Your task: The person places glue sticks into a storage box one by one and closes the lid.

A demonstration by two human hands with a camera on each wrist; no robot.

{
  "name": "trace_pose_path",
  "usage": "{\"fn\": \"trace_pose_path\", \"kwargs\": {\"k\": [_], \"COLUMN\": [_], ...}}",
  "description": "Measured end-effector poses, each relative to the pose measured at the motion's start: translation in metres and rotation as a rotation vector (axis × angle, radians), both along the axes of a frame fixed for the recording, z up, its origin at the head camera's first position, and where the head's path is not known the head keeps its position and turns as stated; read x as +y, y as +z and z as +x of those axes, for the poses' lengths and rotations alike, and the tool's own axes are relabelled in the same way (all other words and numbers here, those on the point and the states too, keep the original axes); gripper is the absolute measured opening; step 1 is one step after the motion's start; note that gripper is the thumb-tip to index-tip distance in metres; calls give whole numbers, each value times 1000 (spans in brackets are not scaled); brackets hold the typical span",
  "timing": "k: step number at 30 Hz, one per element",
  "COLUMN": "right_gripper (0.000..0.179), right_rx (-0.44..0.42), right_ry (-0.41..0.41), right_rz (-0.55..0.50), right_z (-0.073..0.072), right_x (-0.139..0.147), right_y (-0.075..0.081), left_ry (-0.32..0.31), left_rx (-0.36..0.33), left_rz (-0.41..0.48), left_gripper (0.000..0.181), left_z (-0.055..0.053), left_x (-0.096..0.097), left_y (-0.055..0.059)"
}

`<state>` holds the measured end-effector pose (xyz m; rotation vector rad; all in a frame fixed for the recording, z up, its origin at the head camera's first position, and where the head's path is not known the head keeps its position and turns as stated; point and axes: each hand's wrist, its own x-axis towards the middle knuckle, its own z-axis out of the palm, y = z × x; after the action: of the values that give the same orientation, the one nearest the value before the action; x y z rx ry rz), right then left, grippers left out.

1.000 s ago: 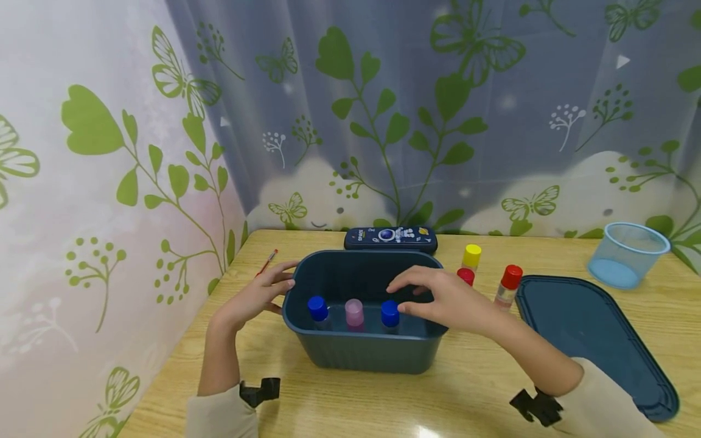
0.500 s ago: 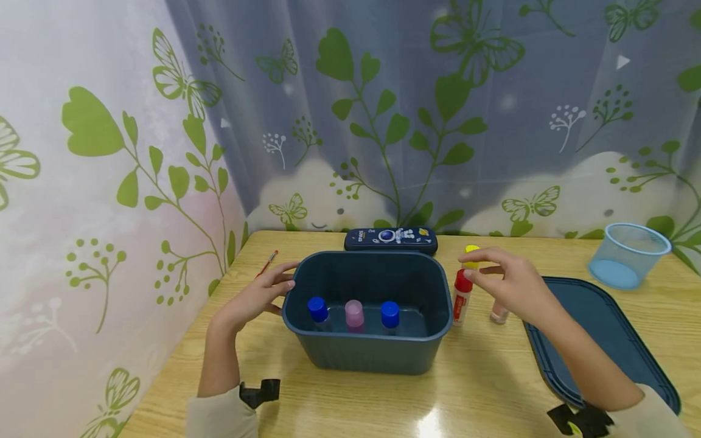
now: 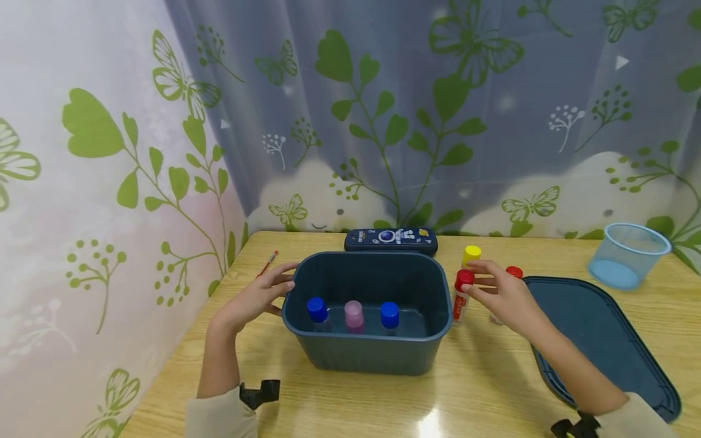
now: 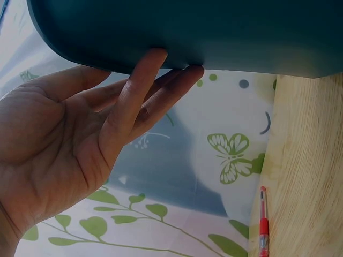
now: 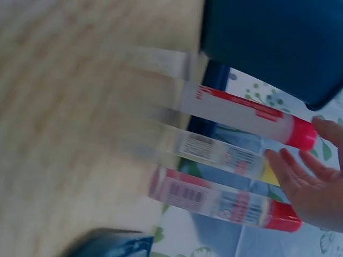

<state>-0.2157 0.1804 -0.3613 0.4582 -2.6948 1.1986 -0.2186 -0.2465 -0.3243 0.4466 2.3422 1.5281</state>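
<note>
A dark teal bin [image 3: 372,356] stands on the table, holding two blue-capped tubes [image 3: 389,314] and a pink-capped one [image 3: 354,312]. My left hand [image 3: 254,298] touches its left end; in the left wrist view the fingers [image 4: 140,88] lie against the outer wall. Right of the bin, a glue stick with a red cap [image 3: 464,278] stands upright. My right hand [image 3: 506,298] is at that cap, thumb and fingers on either side, without a clear grip. Behind stands a yellow-capped glue stick [image 3: 472,253]. Another red-capped glue stick [image 5: 230,201] is partly hidden behind the hand in the head view.
The bin's flat lid [image 3: 597,340] lies at the right. A light blue see-through cup [image 3: 627,258] stands at the back right. Behind the bin is a navy pencil case [image 3: 390,240]. A red pen [image 3: 268,261] lies at the left, and a patterned curtain [image 3: 383,152] hangs behind.
My right hand has moved from inside the bin, beside a blue cap, out to the right and down to the red-capped glue stick. The left hand keeps its place at the bin.
</note>
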Motion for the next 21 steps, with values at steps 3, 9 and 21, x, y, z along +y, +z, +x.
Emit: {"fn": "trace_pose_path", "kwargs": {"k": [3, 9, 21], "right_gripper": [48, 45, 43], "right_rx": [25, 64, 78], "right_ry": [-18, -27, -39], "right_rz": [-11, -43, -37], "right_z": [-1, -2, 1], "right_x": [-4, -9, -9], "right_y": [-6, -10, -6], "left_ry": [-2, -17, -7], "left_rx": [2, -1, 6], "left_rz": [2, 24, -2], "left_gripper": [52, 51, 52], "left_z": [0, -1, -1], "left_x": [1, 0, -1], "left_y": [0, -1, -1]}}
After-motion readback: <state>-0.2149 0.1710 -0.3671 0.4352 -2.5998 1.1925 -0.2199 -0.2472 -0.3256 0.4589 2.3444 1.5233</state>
